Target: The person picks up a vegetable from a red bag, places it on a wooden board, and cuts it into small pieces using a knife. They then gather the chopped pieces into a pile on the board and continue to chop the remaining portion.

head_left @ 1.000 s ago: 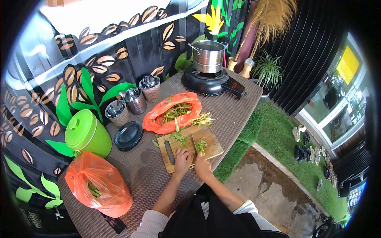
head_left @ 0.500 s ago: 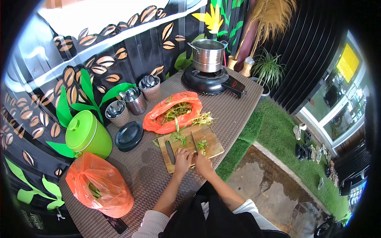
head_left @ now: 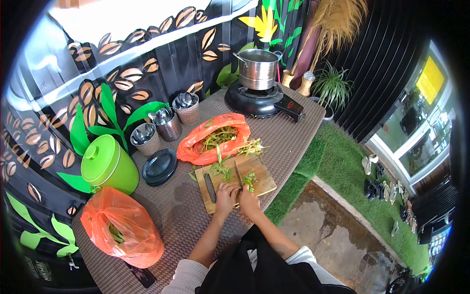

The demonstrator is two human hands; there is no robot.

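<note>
A wooden cutting board [head_left: 263,170] lies near the table's front edge, with both hands over its near side. My right hand [head_left: 249,202] is wrapped round the handle of a knife [head_left: 238,171], whose blade points away from me across the board. Close beside the blade, my left hand [head_left: 226,197] is closed, fingers curled down on leafy greens largely hidden beneath them. Chopped greens [head_left: 249,181] sit in a small heap right of the blade. Loose leaves [head_left: 223,171] are on the board's far left part, by its slot handle.
An open orange bag [head_left: 195,154] of greens stands just behind the board; a tied orange bag [head_left: 125,235] is at left. Black plates [head_left: 159,167], a green lidded bucket [head_left: 109,166] and several cutlery cups [head_left: 168,125] line the wall. A pot [head_left: 258,71] sits on a stove [head_left: 254,104].
My right hand and the knife have shifted very slightly left, toward my left hand. Otherwise the things on the table stay where they were.
</note>
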